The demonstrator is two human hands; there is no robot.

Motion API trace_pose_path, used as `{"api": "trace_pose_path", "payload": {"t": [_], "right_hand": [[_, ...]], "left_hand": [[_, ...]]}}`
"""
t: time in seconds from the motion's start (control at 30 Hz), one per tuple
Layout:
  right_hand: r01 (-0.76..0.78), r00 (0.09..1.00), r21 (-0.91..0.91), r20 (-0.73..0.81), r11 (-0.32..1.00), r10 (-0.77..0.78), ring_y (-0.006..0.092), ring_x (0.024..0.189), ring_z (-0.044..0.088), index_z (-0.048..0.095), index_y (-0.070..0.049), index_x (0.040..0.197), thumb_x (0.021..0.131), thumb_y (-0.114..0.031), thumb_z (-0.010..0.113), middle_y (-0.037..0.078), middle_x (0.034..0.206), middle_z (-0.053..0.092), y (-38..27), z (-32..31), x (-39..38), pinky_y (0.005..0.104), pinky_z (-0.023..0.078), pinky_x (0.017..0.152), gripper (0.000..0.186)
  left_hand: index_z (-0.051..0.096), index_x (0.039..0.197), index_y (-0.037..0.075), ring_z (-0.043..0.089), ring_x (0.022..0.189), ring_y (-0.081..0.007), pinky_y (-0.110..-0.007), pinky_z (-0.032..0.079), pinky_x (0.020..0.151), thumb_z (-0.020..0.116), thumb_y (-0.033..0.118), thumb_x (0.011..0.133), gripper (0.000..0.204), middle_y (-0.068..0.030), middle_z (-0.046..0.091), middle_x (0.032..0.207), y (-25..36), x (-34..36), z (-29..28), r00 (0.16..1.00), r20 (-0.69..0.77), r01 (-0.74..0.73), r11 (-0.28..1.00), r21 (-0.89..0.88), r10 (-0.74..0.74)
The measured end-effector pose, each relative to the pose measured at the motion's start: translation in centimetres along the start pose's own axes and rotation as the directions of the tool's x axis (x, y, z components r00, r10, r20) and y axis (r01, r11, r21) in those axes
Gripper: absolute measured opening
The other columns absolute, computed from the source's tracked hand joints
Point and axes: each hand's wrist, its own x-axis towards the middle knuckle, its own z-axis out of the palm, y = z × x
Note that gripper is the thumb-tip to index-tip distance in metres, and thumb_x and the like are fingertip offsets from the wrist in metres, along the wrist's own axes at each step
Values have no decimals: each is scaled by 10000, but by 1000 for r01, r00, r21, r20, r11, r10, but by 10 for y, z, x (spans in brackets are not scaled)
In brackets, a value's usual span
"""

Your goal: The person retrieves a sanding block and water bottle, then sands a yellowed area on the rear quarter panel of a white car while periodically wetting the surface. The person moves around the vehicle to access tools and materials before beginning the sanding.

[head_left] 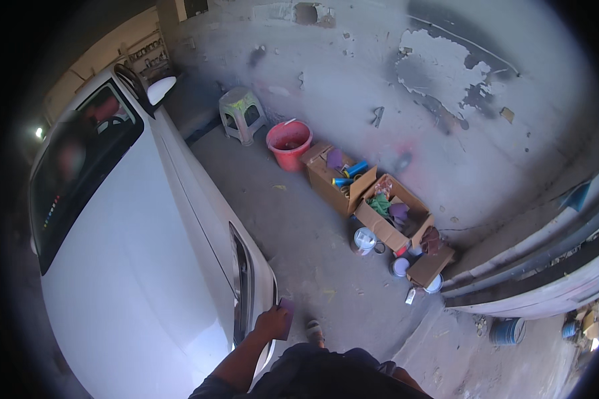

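A person's left hand [271, 324] grips a flat purple sheet [287, 319] at the front corner of a white car [146, 279] in a garage with a stained, peeling wall [353, 73]. The sheet hangs on the side of the hand away from the bodywork, over the floor [313, 266] and just past the car's edge; whether the hand itself touches the car cannot be told from this angle. The right forearm [408, 380] shows at the lower edge, but its hand is out of sight, and what it may hold cannot be told.

The work at the corner appears under way rather than finished, with the sheet in hand and the headlight [241, 289] fitted in place. The bonnet looks evenly pale; how much of it has been gone over, and how much is left, does not show.

Along the wall stand a stool [241, 100], a red bucket [289, 156] and two open cardboard boxes [326, 186], with more purple pieces [399, 211] among their contents.
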Motion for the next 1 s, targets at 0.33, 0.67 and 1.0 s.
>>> {"api": "trace_pose_path", "payload": {"t": [0.33,0.67,1.0], "right_hand": [[152,981,125,105,981,-165,223,794,689,630,-59,1162,947,-255,617,105,1004,694,-284,-17,82,397,568,620,292],[121,968,-232,242,965,-63,223,819,675,676,-73,1062,958,-344,605,79,974,691,-612,-73,152,431,559,639,299],[450,852,-631,91,632,-516,322,914,669,708,-58,1112,859,-246,655,173,1011,692,-900,-44,277,433,537,810,319]], "left_hand": [[650,1105,171,665,943,-429,-533,537,838,531,252,926,230,-180,630,1122,-29,187,-94,975,-75,208,978,-16,-209],[671,1082,140,651,965,-428,-519,533,845,555,239,915,227,-185,656,1080,-37,328,-182,902,-132,398,909,-121,-412],[665,1113,150,654,986,-431,-525,537,846,557,221,906,245,-196,631,1150,-171,446,-226,781,-164,565,793,-228,-603]]}}
